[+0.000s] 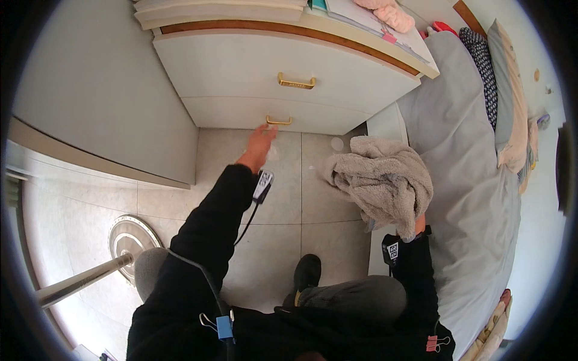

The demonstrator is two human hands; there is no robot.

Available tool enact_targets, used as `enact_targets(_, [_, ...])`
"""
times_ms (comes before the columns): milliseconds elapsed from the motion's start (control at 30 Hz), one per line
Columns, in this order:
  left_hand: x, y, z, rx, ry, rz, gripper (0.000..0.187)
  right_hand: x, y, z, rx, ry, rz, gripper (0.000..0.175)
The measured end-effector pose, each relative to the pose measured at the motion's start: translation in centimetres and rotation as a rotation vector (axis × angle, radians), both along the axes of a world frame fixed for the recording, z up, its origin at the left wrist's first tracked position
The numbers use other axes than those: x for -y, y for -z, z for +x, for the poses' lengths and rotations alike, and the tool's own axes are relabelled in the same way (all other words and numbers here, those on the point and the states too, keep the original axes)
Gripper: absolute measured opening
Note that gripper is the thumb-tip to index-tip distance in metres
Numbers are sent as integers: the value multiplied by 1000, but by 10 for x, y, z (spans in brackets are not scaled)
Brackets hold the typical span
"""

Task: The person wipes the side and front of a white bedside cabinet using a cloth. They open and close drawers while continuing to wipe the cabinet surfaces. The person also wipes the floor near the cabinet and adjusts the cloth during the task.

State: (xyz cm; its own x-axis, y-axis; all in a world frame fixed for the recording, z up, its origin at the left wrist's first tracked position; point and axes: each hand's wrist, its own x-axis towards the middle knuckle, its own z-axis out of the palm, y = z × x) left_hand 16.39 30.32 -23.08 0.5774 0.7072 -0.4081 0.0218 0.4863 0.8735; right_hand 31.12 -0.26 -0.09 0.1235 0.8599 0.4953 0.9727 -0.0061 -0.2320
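My left hand (260, 143) reaches out with its fingertips at the gold handle (279, 122) of the lower drawer (226, 112); whether they touch it I cannot tell. Above is the upper drawer (226, 67), closed, with its own gold handle (296, 84). On the right, a bunched beige fleece cloth (384, 176) hangs from my right hand (420, 223), whose fingers are mostly hidden by the fabric. Both wrists carry small devices with printed codes.
A bed with grey bedding (465, 180) runs along the right, pillows (508, 99) on it. At left stand a large pale panel (104, 90) and a metal pole on a round base (135, 239). Papers (375, 22) lie on the cabinet top.
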Motion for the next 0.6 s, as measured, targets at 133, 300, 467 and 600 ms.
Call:
enact_targets(133, [63,-26,-33,115,371,-214,76,-10,25,5,-33,65,57,21])
enact_targets(300, [115,-91,-27,713,376,244,64,-38,65,6,-32,122,115,22])
enact_targets(467, [110,-126,-51,795,419,-762,44,-60,102,15,13,154,173,23])
enact_targets(600, [119,-129,-45,406,520,-649,41,-72,127,33,120,186,298,23])
